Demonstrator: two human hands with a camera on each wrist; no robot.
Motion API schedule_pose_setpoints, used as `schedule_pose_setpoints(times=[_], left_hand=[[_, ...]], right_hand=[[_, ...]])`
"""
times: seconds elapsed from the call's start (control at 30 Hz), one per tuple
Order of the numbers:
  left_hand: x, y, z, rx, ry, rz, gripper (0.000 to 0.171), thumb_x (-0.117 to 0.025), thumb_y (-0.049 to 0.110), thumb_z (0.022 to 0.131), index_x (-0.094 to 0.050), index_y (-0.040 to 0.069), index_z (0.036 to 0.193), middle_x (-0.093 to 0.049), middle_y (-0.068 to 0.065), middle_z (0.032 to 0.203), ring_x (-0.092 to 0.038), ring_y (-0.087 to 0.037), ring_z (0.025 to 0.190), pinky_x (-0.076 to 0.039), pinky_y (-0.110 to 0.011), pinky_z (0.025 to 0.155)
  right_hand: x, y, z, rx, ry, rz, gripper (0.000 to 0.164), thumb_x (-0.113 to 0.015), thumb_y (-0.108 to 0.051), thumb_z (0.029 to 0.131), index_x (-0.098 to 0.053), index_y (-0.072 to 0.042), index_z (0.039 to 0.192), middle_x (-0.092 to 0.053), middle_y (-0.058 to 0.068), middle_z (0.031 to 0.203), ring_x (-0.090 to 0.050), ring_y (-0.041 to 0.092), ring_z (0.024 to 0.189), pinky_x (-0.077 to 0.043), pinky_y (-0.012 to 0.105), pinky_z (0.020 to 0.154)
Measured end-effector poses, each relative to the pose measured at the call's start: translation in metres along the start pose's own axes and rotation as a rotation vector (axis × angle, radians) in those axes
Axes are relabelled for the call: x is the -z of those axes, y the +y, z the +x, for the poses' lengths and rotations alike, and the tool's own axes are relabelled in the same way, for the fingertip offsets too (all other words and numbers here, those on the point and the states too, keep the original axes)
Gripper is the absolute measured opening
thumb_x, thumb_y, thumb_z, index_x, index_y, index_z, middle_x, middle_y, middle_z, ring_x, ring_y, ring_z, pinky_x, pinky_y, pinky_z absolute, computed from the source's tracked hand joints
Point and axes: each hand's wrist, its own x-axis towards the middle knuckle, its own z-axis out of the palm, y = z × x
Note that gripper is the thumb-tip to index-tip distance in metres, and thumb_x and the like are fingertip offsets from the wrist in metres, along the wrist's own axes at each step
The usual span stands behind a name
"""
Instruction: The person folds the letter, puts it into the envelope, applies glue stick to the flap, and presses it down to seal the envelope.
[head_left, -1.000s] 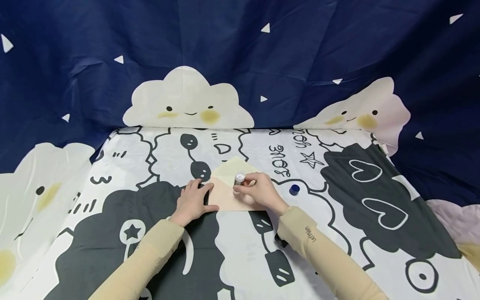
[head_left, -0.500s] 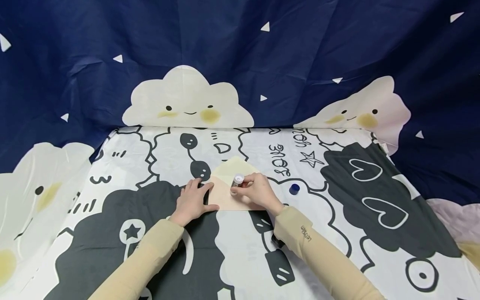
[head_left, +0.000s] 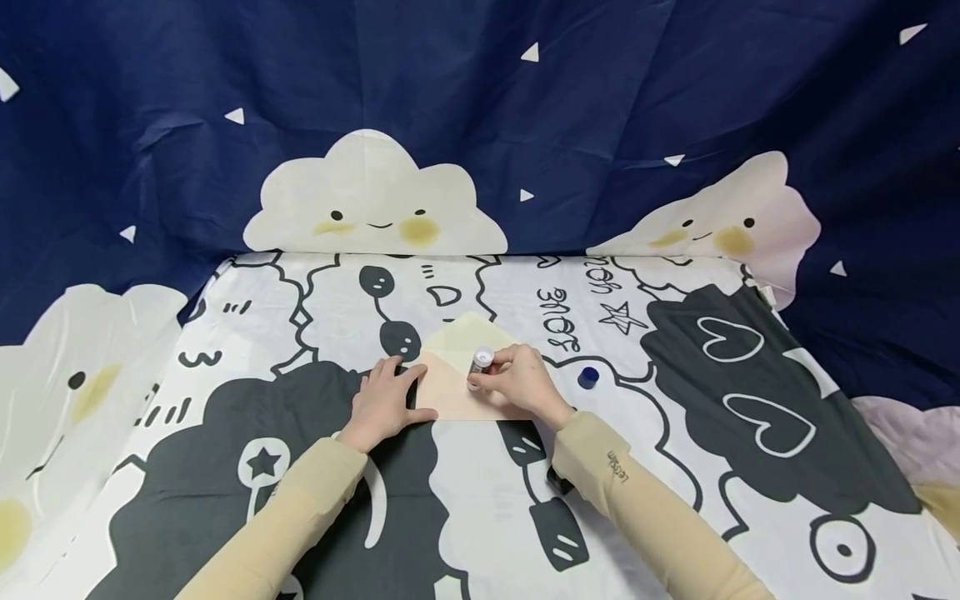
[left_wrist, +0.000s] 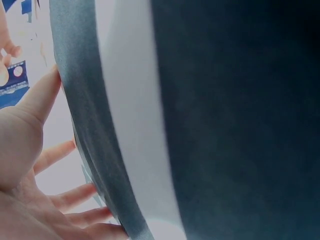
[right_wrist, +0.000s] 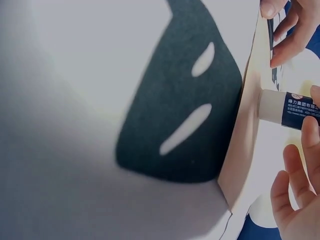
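A glue stick [head_left: 480, 367] with a white end up and a dark printed label [right_wrist: 295, 110] is pinched between the thumb and fingers of my right hand [head_left: 525, 385]. Its lower end meets a peach envelope [head_left: 450, 398], whose pale yellow flap [head_left: 468, 335] points away from me. My left hand [head_left: 384, 407] rests at the envelope's left edge, fingers spread, thumb on the near left corner. In the left wrist view, the fingers of that left hand [left_wrist: 30, 145] are extended along the surface.
A blue cap [head_left: 588, 378] lies on the cloth to the right of my right hand. A small black object [head_left: 558, 481] is partly hidden by the right sleeve. The printed black-and-white cloth [head_left: 495, 500] covers the table, and a navy curtain [head_left: 585, 100] hangs behind.
The glue stick shifted slightly left over the envelope, then back right, with my right hand moving along. My left hand and the envelope have stayed in place.
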Motion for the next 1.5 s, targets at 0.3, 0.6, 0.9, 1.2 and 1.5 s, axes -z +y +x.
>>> schedule_pose_setpoints(times=[0.3,0.6,0.9,1.2,1.5], left_hand=[[0.001,-0.001,0.000,-0.001,0.000,-0.010,0.072,-0.075,0.047,0.076,-0.050,0.017,0.137,-0.036,-0.022,0.146,-0.031,-0.042,0.137,-0.035,-0.061,0.104],[0.001,-0.001,0.000,0.007,-0.004,-0.008,0.072,-0.075,0.048,0.076,-0.050,0.018,0.137,-0.036,-0.023,0.146,-0.031,-0.043,0.137,-0.035,-0.062,0.103],[0.000,-0.002,0.000,-0.001,-0.003,-0.009,0.073,-0.075,0.048,0.076,-0.050,0.017,0.137,-0.037,-0.023,0.145,-0.032,-0.043,0.136,-0.036,-0.063,0.102],[0.001,-0.001,0.000,-0.003,-0.012,-0.010,0.073,-0.074,0.048,0.076,-0.050,0.017,0.137,-0.036,-0.024,0.145,-0.032,-0.042,0.137,-0.035,-0.062,0.103],[0.001,-0.001,0.000,-0.005,-0.014,-0.015,0.072,-0.073,0.048,0.077,-0.050,0.017,0.137,-0.036,-0.023,0.146,-0.031,-0.043,0.137,-0.035,-0.063,0.103]], right_hand=[[0.006,0.005,-0.001,-0.026,0.013,0.012,0.021,-0.083,-0.030,0.069,-0.071,-0.014,0.064,-0.066,0.002,0.075,-0.055,0.011,0.072,-0.044,0.022,0.067],[0.004,0.009,-0.004,0.072,0.043,0.155,0.014,-0.084,-0.023,0.070,-0.074,-0.014,0.073,-0.066,0.003,0.080,-0.063,0.015,0.082,-0.055,0.028,0.079],[-0.007,0.006,-0.004,0.026,-0.051,0.323,0.019,-0.081,-0.019,0.074,-0.076,-0.012,0.091,-0.075,0.008,0.096,-0.072,0.018,0.089,-0.056,0.026,0.080],[-0.015,0.006,-0.001,0.105,-0.056,0.257,0.017,-0.078,-0.020,0.078,-0.075,-0.011,0.092,-0.074,0.010,0.092,-0.071,0.019,0.084,-0.056,0.025,0.076],[-0.015,0.005,0.000,0.131,-0.061,0.195,0.015,-0.077,-0.020,0.078,-0.075,-0.012,0.090,-0.074,0.008,0.087,-0.068,0.011,0.075,-0.054,0.022,0.071]])
